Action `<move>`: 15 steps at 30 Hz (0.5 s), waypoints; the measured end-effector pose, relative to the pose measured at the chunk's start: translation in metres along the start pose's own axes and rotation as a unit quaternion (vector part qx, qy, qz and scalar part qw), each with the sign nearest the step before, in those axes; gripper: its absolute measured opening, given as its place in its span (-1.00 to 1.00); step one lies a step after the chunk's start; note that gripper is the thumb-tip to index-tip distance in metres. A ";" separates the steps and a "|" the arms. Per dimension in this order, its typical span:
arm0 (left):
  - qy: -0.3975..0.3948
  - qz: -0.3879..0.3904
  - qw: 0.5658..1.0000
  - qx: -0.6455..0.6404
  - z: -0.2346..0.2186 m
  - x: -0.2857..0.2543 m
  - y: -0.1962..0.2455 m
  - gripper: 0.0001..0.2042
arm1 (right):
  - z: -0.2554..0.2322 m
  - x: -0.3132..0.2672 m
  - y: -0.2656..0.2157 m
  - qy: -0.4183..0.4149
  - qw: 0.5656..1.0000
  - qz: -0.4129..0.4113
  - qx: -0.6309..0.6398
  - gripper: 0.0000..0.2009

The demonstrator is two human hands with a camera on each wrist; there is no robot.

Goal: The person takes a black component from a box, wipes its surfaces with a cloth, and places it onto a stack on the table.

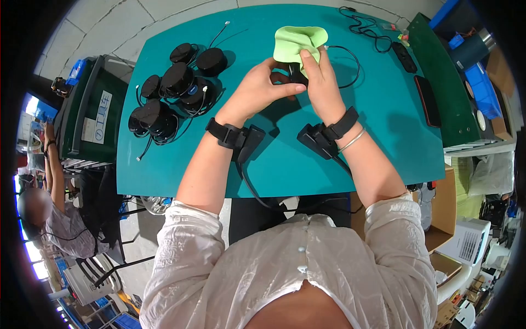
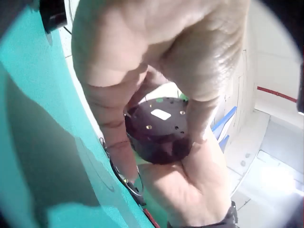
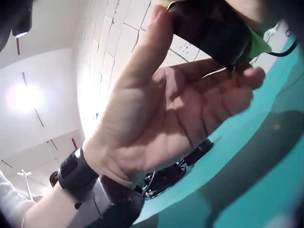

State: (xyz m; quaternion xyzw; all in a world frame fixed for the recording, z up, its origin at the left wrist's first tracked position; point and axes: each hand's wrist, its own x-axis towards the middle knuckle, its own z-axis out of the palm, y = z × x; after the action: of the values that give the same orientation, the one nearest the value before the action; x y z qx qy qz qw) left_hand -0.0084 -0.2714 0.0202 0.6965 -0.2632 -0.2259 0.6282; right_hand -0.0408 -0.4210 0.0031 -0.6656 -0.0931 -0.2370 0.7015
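"Seen from the head view?"

"Mostly green cloth [image 1: 296,44], held above the table [image 1: 285,170] between twelve and one o'clock, with just a dark sliver of disc [image 1: 296,72] beneath. Also other discs [image 1: 176,79] near half past ten, phone [image 1: 427,100] at two."

"And from the left wrist?"

"Far more: broad face of the disc near the middle, complete with white label [image 2: 160,114] and small bright spots."

"Right wrist?"

"Disc at one o'clock, cut off by the top edge; cloth reduced to a green corner at two."

"Hard to make out?"

"Right fingertips, hidden behind cloth and disc. Cannot tell whether the wire [image 1: 359,68], looping at four o'clock of the cloth, joins the disc."

"State of each grip?"

"Left grip [image 1: 252,88]: partly closed, thumb and fingers on opposite edges of the disc. Right grip [image 1: 324,85]: pinching cloth against the disc, thumb uppermost in the head view."
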 end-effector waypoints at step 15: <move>0.109 0.036 0.992 0.051 -0.014 0.000 -0.006 -0.16 | -0.011 0.005 -0.014 -0.088 0.955 -0.166 -0.231 -0.65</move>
State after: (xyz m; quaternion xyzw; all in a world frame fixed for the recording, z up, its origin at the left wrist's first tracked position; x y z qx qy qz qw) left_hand 0.0013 -0.2605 0.0159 0.7379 -0.2290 -0.1121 0.6249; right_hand -0.0449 -0.4328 0.0163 -0.8026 -0.2063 -0.3062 0.4686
